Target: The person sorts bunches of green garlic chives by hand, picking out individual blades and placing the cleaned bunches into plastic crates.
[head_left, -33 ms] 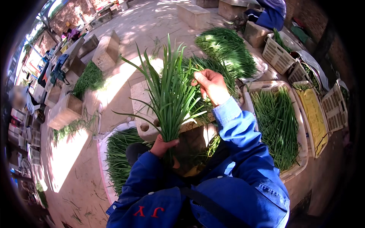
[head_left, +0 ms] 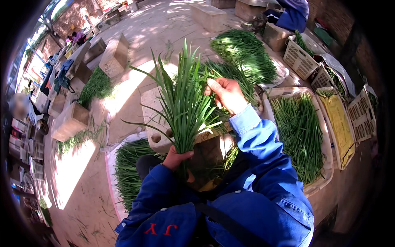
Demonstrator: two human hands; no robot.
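My left hand is wrapped round the lower stems of a bunch of garlic chives, holding it upright with the long green leaves fanning out at the top. At the bunch's right side, my right hand is closed in a pinch at the edge of the leaves, thumb against forefinger. A thin leaf seems to be between these fingertips, though its end is hard to make out. Behind the bunch stands a pale block with round holes. More chives lie on a white sheet beside my left forearm.
To the right stands a pale crate packed with chives, then a yellow package and slatted baskets. Chive heaps lie ahead. Stone blocks stand at left. A person in blue sits at the far right.
My right hand has shifted slightly left and down against the leaves, and the leaf tips have moved a little. My left hand keeps its place on the stems.
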